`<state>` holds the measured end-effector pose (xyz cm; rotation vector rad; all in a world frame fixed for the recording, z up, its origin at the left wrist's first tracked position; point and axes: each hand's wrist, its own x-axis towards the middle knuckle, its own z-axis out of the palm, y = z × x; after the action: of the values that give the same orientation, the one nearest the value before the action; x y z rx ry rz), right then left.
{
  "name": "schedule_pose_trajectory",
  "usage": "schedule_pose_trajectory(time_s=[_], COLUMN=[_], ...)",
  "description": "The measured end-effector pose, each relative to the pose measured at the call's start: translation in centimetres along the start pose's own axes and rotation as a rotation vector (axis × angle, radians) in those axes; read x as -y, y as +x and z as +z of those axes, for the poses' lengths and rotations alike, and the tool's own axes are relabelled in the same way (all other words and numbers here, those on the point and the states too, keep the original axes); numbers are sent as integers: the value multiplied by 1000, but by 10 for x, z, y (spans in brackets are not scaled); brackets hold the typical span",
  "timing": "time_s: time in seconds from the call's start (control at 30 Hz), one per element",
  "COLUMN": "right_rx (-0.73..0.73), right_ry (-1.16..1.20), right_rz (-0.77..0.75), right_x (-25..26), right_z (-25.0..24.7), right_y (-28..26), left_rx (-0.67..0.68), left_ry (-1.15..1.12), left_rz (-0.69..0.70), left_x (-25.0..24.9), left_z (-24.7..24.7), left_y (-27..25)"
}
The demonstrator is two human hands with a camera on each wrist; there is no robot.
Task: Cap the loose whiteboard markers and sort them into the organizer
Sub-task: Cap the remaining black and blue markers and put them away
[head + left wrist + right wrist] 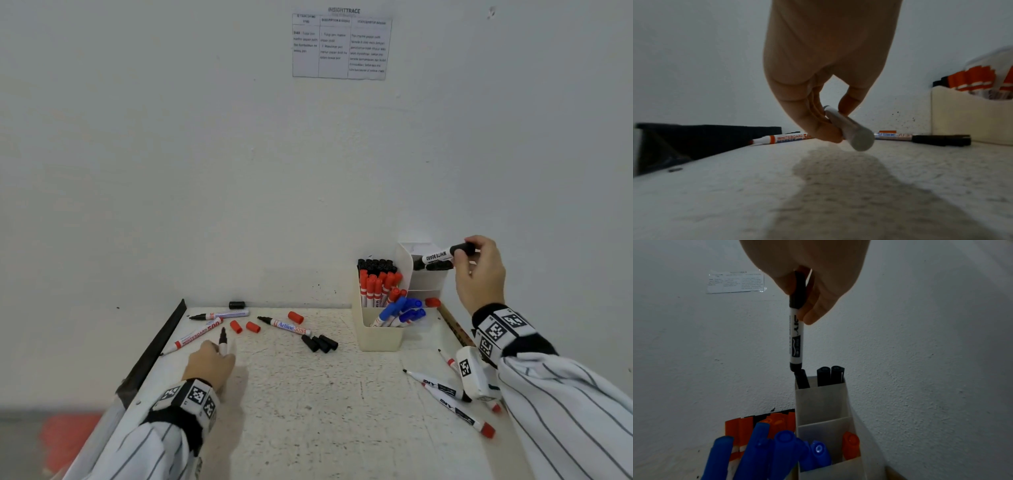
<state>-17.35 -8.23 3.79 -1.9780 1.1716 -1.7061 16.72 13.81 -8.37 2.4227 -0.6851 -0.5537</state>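
My right hand (479,270) pinches a capped black whiteboard marker (442,255) by its cap end, just above the tall back compartment of the cream organizer (380,337). In the right wrist view this marker (796,331) hangs upright, its lower end touching black markers (830,375) standing in that compartment. My left hand (209,365) holds an uncapped black-tipped marker (223,341) just above the table, tip pointing away; its grey barrel (851,129) sits between thumb and fingers. Loose red caps (245,326) and black caps (320,342) lie mid-table.
Uncapped markers lie at the back left (195,337) and centre (286,325); more lie by my right forearm (455,404). A white eraser (476,373) sits there too. The organizer holds red (376,286) and blue markers (402,310). A dark rail (154,349) lines the table's left edge.
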Motion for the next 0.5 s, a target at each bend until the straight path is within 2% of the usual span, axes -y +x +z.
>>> schedule_pose_trajectory(time_s=[0.13,0.33,0.5], right_rx=[-21,116,24], right_ry=[-22,-27,-92], right_rz=[-29,2,-19], right_x=[-10,-26,-29], right_z=[-2,3,3], right_y=[3,8,10], left_rx=[38,86,111], left_ry=[-108,-133,-135], left_rz=[14,10,10], left_x=[-11,-20,-25], left_z=[10,15,21], left_y=[-2,2,6])
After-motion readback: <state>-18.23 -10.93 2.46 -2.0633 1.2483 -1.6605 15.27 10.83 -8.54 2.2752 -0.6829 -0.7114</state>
